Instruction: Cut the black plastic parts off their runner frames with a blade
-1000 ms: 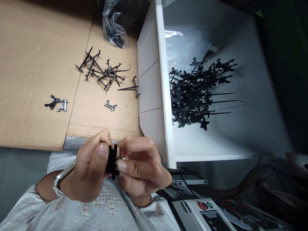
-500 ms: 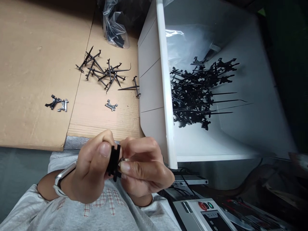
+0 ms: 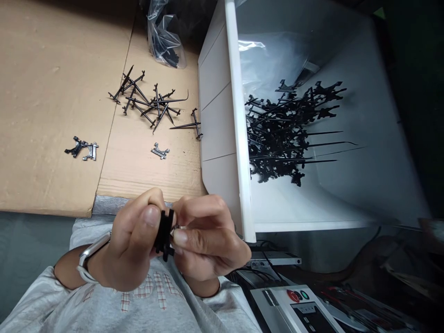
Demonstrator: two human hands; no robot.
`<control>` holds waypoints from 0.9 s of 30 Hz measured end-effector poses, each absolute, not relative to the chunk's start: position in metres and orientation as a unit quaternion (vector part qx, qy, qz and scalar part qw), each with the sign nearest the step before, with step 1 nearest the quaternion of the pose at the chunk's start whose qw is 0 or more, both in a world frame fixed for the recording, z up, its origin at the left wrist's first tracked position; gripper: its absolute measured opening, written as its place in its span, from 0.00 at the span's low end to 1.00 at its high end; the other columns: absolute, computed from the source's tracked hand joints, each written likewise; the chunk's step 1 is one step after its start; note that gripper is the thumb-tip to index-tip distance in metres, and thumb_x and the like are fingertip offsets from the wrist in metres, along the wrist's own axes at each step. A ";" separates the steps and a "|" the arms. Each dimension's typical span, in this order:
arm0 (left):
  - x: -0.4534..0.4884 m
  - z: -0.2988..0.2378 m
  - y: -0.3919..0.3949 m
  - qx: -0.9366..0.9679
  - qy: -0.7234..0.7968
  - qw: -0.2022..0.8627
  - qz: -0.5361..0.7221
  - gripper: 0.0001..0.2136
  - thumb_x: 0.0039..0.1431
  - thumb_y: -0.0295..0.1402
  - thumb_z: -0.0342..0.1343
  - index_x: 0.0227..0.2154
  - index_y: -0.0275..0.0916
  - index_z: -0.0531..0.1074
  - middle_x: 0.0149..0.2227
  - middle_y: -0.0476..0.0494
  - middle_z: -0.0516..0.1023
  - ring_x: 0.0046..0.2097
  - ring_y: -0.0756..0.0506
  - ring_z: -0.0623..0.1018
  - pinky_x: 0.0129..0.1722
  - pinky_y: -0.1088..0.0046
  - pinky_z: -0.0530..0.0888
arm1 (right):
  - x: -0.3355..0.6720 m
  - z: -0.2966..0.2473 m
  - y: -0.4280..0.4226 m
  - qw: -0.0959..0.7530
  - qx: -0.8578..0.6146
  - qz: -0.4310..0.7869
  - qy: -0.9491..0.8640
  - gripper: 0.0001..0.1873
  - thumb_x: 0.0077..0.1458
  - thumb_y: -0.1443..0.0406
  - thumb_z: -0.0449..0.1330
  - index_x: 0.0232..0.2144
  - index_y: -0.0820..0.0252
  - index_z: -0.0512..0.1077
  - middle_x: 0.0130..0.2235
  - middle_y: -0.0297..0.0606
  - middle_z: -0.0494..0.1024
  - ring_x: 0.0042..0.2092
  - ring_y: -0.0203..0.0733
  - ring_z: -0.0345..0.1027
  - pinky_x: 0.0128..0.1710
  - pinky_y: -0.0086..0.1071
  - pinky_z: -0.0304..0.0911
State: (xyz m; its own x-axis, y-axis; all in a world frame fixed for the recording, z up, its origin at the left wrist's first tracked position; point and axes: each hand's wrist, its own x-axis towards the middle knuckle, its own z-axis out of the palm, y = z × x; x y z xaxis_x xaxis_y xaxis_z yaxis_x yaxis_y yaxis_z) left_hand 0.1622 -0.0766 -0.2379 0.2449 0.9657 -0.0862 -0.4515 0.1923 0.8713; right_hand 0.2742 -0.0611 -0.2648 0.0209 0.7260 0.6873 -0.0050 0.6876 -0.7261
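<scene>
Close to my chest, my left hand (image 3: 133, 245) pinches a black plastic bracket (image 3: 164, 236) between thumb and fingers. From the other side, my right hand (image 3: 208, 240) holds a small shiny piece (image 3: 175, 228) between thumb and fingertip, right against the bracket. The shiny piece is mostly hidden by the fingers, so its kind does not show. Beyond the hands, a single bracket (image 3: 160, 151) lies on the cardboard (image 3: 52, 185). Two more brackets (image 3: 82, 149) lie together at the left. Several thin black T-shaped rods (image 3: 157, 102) form a loose heap farther back.
A white bin (image 3: 243, 138) stands at the right, its wall rising beside my right hand. Inside it is a pile of black parts (image 3: 277, 134) with rods sticking out. A clear plastic bag (image 3: 166, 41) sits at the back. A control box (image 3: 294, 310) with buttons is at the lower right.
Both hands keep the same grip in nearly the same place. Only a very slight shift of the whole view shows.
</scene>
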 end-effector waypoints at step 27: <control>0.158 -0.244 -0.074 0.438 0.361 0.658 0.496 0.17 0.70 0.42 0.45 0.26 0.41 0.62 0.18 0.55 0.58 0.20 0.52 0.57 0.21 0.74 0.58 | 0.281 -0.256 -0.055 0.616 -0.255 0.584 -0.463 0.09 0.55 0.69 0.65 0.37 0.52 0.70 0.34 0.32 0.74 0.29 0.30 0.67 0.23 0.21 0.65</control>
State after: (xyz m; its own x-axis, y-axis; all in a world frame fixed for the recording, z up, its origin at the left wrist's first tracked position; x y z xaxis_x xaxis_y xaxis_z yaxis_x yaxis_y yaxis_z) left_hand 0.1583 -0.0735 -0.2437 0.2486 0.9678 -0.0404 -0.3359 0.1253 0.9335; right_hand 0.2814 -0.0548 -0.2558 -0.1118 0.9555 0.2729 -0.4832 0.1877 -0.8551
